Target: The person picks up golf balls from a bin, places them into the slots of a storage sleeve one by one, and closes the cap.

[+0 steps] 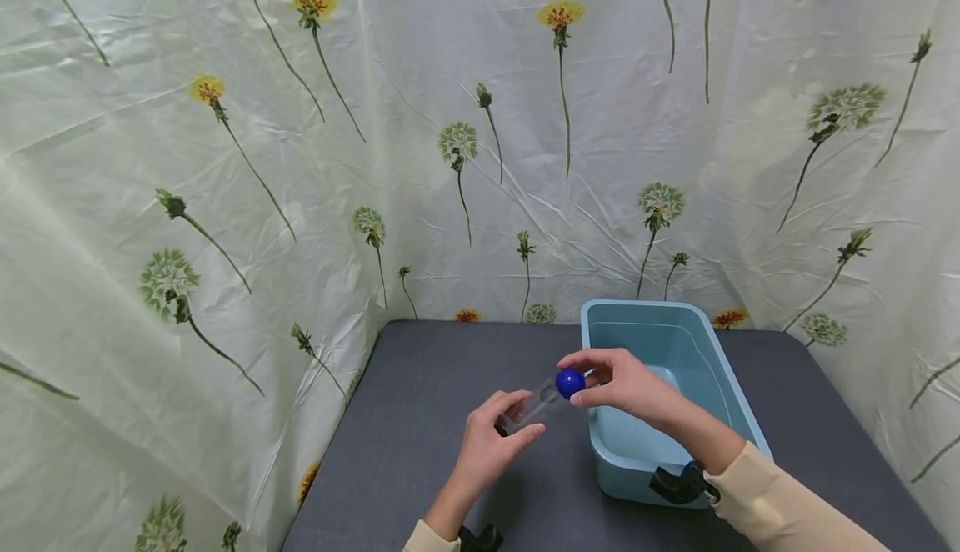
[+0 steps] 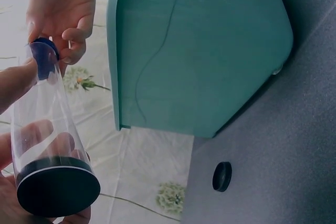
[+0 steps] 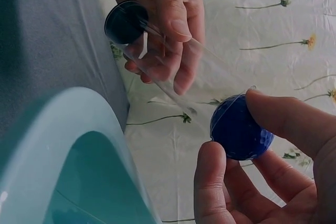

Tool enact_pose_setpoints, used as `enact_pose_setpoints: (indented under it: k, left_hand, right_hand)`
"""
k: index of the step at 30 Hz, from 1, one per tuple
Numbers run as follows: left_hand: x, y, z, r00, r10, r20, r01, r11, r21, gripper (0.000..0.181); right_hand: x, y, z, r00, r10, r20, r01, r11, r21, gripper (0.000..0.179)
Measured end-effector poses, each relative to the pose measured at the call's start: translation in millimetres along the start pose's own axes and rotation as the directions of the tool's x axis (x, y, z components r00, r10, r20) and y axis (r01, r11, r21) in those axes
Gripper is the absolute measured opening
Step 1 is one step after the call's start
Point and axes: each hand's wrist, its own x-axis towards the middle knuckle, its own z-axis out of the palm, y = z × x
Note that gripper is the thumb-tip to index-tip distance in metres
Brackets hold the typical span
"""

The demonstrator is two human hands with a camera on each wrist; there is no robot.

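One clear tube [image 1: 538,404] slanting above table [image 1: 442,368], between left edge and bin [image 1: 637,306]: left hand [image 1: 487,439] gripping it, long axis pointing toward right hand [image 1: 630,385], fingers pinching blue ball [image 1: 570,382] at mouth.

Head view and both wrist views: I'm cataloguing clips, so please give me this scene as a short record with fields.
Left hand: the left hand grips a clear tube
Right hand: the right hand pinches a blue ball at the tube's mouth
Tube's other end: closed by a black cap
Loose item: small black lid on the dark table
Container: light blue bin on the table
Backdrop: flowered cloth
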Motion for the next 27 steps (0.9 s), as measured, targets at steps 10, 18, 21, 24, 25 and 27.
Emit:
enact_pose_setpoints:
  k: [10, 18, 21, 24, 25, 27]
  left_hand:
    - [-1.8, 2.3, 0.6, 1.000, 0.015, -0.007, -0.015, 1.000, -0.011, 0.041]
    - [-3.6, -0.4, 1.3, 0.999, -0.013, -0.031, 0.011, 0.998, -0.065, 0.042]
    - [-2.5, 0.3, 0.1, 0.999, -0.014, -0.037, 0.012, 0.998, -0.062, 0.043]
    - [-1.7, 1.5, -1.5, 0.999, -0.017, -0.035, 0.015, 0.998, -0.064, 0.042]
    - [-1.5, 1.8, -2.0, 0.999, -0.017, -0.035, 0.015, 0.998, -0.067, 0.042]
    - [-1.5, 1.9, -2.7, 0.999, -0.018, -0.034, 0.015, 0.997, -0.071, 0.041]
  right_hand:
    - [-1.2, 6.0, 1.0, 1.000, -0.021, 0.023, 0.020, 0.999, 0.031, 0.043]
    - [-2.5, 7.2, -5.2, 0.999, -0.048, -0.017, 0.049, 0.999, 0.016, 0.042]
    - [-2.7, 4.1, -10.0, 0.998, -0.049, -0.029, 0.049, 0.999, -0.013, 0.042]
    - [-2.0, 2.1, -15.0, 0.998, -0.043, -0.041, 0.042, 0.998, -0.042, 0.043]
    - [-1.6, 1.7, -16.7, 0.998, -0.041, -0.045, 0.038, 0.998, -0.052, 0.043]
    - [-0.3, 2.4, -20.7, 0.998, -0.035, -0.054, 0.032, 0.998, -0.062, 0.043]
